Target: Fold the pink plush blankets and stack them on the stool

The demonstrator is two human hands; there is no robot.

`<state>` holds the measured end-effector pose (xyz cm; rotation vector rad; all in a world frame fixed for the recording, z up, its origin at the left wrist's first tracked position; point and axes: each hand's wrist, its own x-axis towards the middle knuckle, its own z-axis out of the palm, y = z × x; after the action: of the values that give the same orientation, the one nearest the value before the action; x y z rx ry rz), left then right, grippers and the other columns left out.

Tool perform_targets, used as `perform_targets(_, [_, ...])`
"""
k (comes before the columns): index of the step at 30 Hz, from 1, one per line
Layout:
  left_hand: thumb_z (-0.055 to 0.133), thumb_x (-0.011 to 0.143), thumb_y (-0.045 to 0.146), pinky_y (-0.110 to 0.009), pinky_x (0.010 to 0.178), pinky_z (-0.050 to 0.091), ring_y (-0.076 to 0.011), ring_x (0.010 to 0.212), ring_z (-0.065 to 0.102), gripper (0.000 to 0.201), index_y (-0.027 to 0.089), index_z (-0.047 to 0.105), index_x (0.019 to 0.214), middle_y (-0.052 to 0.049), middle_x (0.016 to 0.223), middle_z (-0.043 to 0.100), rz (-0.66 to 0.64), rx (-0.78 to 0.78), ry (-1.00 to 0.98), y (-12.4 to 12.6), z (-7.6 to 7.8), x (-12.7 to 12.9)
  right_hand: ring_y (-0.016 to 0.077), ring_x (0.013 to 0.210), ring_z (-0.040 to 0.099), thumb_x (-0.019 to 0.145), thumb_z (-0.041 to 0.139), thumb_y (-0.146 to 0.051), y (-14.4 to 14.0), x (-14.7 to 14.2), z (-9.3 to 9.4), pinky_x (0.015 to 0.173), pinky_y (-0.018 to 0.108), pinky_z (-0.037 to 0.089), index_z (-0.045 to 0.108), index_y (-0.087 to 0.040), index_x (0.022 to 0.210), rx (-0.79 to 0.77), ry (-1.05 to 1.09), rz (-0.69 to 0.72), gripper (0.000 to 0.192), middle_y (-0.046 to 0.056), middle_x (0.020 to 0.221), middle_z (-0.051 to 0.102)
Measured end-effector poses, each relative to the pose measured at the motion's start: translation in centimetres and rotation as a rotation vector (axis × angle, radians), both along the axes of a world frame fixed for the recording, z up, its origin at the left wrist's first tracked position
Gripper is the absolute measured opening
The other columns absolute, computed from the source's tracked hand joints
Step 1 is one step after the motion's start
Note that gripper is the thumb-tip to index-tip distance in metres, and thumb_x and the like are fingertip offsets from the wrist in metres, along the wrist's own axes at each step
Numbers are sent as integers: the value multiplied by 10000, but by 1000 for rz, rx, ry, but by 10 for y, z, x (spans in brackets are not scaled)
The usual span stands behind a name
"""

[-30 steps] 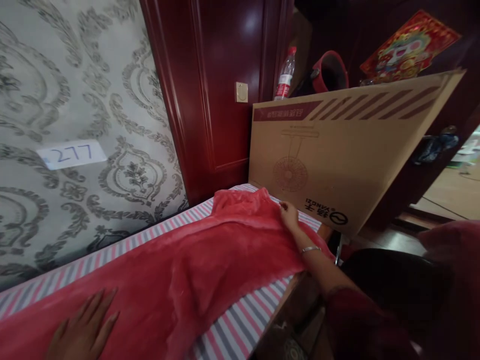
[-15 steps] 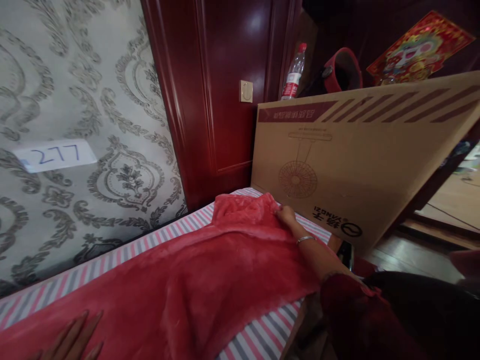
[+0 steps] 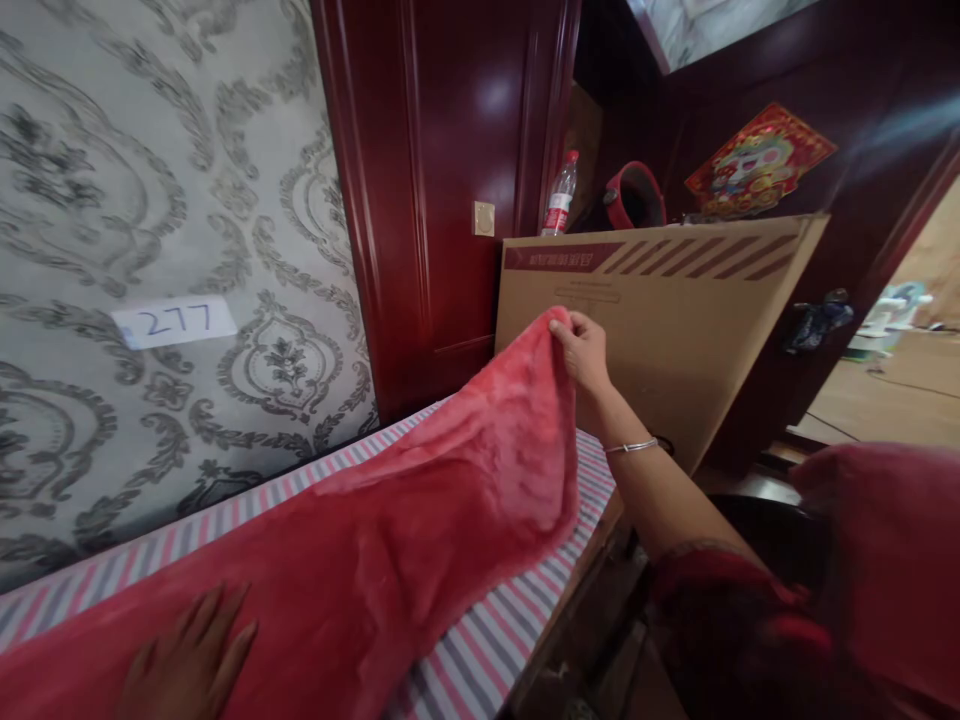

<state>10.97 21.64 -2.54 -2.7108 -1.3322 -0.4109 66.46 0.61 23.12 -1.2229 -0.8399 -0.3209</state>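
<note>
I read "277", handwritten in blue on a white label (image 3: 174, 321) stuck to the patterned wallpaper (image 3: 150, 200). The print on the cardboard box's (image 3: 675, 330) maroon band is too blurred to read.

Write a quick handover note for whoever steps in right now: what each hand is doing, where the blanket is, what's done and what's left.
Right hand: pinching a corner of the red blanket, held up in front of the cardboard box.
Left hand: flat on the blanket's near end, pressing it onto the striped sheet.
Blanket: lies lengthwise on the bed beside the patterned wall, far end raised.
Done: near end pinned, far corner gripped.
Left: the raised end is not yet laid down or folded.
</note>
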Motion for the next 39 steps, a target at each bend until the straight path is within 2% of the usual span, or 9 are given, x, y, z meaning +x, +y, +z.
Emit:
perform_targets(8, [293,848,463,-556,1120,354,-359,1430,432,727,104,551,1423,-199,1524,497,114,-23,-68,-27,36,16,220,1049,601,884,649,-438,-31,-42,91,942,407,465,682,-212,948,250,-475,-182,237,41,1001,663])
perform_targets(16, [292,830,539,-498,1181,303,-341,1470,368,781,74,480,1430,-215,1550,442,107,-72,-193,-21,31,10,190,933,528,999,527,-380,-58,-107,150,917,373,420,622,-227,1042,61,-709,-196,186,31,983,634])
perform_targets(18, [318,809,557,-491,1189,307,-344,1457,393,792,83,483,1421,-208,1533,469,121,-107,-276,-15,30,10,210,949,554,953,570,-301,-40,-120,146,932,402,432,631,-189,1048,-100,-740,-176,159,44,998,638])
perform_targets(21, [388,787,588,-479,1185,340,-350,1422,446,801,106,478,1420,-199,1503,511,75,-153,-487,-19,46,19,229,936,593,862,621,-183,-6,-146,115,902,413,467,640,-153,1118,-384,-764,-66,258,73,1032,663])
perform_targets(26, [536,830,634,-456,1228,269,-305,1503,321,864,165,350,1532,-136,1632,352,-220,-279,-745,-72,134,59,228,1103,617,906,578,-155,20,-214,46,964,377,471,606,-149,1268,-474,-894,300,363,106,1236,663])
perform_targets(29, [609,815,662,-451,1222,283,-301,1494,339,969,162,271,1573,-147,1620,372,-431,-440,-885,-104,190,91,235,1168,608,943,543,-167,18,-247,24,985,381,470,597,-154,1300,-468,-891,427,362,110,1302,646])
perform_targets(31, [652,804,657,-444,1201,326,-312,1464,391,933,192,341,1551,-141,1586,432,-578,-532,-954,-116,214,110,226,1146,618,944,537,-159,16,-258,18,973,373,479,606,-165,1291,-447,-872,472,354,99,1283,656])
perform_targets(34, [614,852,648,-425,1108,441,-309,1321,547,684,212,580,1378,-126,1390,632,-702,-609,-1076,-123,230,132,211,1123,623,925,569,-161,12,-260,16,987,357,474,629,-169,1231,-381,-818,519,312,86,1238,675])
perform_targets(39, [724,780,536,-316,759,535,-216,855,657,434,182,709,1031,-46,905,728,-627,-586,-1110,-121,242,155,194,1015,620,885,642,-215,2,-240,11,934,343,479,648,-192,1063,-327,-643,551,180,43,1083,679])
